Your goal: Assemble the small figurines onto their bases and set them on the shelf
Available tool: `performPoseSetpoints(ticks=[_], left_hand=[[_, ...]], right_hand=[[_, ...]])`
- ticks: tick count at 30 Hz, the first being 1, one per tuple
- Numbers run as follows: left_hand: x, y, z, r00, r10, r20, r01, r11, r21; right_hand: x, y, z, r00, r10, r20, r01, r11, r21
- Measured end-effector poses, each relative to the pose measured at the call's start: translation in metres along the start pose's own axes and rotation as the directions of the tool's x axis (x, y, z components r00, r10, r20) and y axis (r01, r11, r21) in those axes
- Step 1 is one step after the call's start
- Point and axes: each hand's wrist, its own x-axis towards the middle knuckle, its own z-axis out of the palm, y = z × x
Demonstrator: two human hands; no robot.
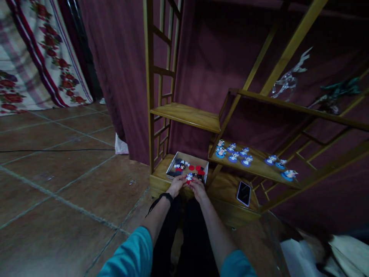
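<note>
Between my two hands is a small white and blue figurine (pixel 189 176) with a red base. My left hand (pixel 177 185) grips it from the left, its fingers closed at the base. From the other side, my right hand (pixel 197 188) pinches it too. Just beyond them, a shallow cardboard box (pixel 195 158) sits on the low shelf, holding red discs (pixel 191 168), dark pieces and several more small figurines (pixel 179 166). My fingers partly cover the near edge of the box.
Several figurines on blue and purple bases (pixel 233 156) stand on the wooden shelf (pixel 261 169) to the right. A phone (pixel 243 193) lies on the lower board. Glass ornaments (pixel 288 82) stand higher up. A bare upper shelf board (pixel 187 114) juts out above the box.
</note>
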Motion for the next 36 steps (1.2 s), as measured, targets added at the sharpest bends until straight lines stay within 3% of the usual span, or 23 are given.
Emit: performPoseSetpoints(ticks=[4, 21, 36], left_hand=[[0.0001, 0.0005, 0.0003, 0.998, 0.01, -0.057, -0.01, 1.0, 0.007], [-0.0027, 0.0067, -0.0048, 0.996, 0.036, 0.081, -0.038, 0.999, 0.021], [0.0, 0.0056, -0.0028, 0.999, -0.005, 0.033, 0.005, 1.0, -0.001]], right_hand=[[-0.0002, 0.0012, 0.0024, 1.0, -0.009, -0.023, 0.008, 1.0, -0.004], [-0.008, -0.0053, 0.0006, 0.997, -0.081, 0.013, 0.081, 0.997, -0.013], [-0.0048, -0.0019, -0.001, 0.999, -0.044, 0.018, 0.043, 0.999, 0.026]])
